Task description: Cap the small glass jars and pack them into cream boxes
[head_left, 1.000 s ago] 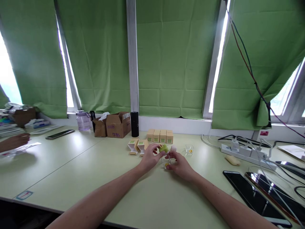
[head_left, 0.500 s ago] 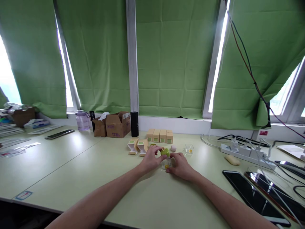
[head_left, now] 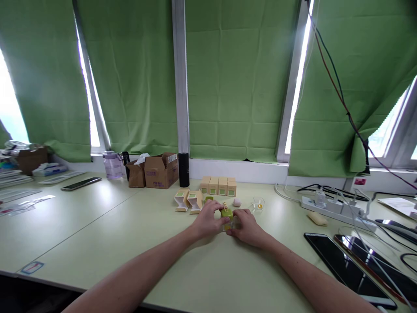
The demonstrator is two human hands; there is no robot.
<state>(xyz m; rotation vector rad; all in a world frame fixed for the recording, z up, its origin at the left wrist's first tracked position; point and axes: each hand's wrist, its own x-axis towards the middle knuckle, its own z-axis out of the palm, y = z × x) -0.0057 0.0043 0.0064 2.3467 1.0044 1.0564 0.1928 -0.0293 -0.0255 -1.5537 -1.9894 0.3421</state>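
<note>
Green-capped clear bottle (head_left: pixel 227 218) pinched between left hand (head_left: pixel 207 221), right hand (head_left: pixel 248 226).

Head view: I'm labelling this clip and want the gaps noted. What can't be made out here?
All in the head view:
1. Clear jar under the green cap: mostly hidden by the left hand and right hand; its contents are too small to tell.
2. Small boxes: label print too small to read.
3. Right phone: cut off by the right edge.
4. Pink lump: too small to identify.

Pale table (head_left: pixel 107 226); cartons (head_left: pixel 218 186), phones (head_left: pixel 337 261), green-capped bottle (head_left: pixel 227 216)
</note>
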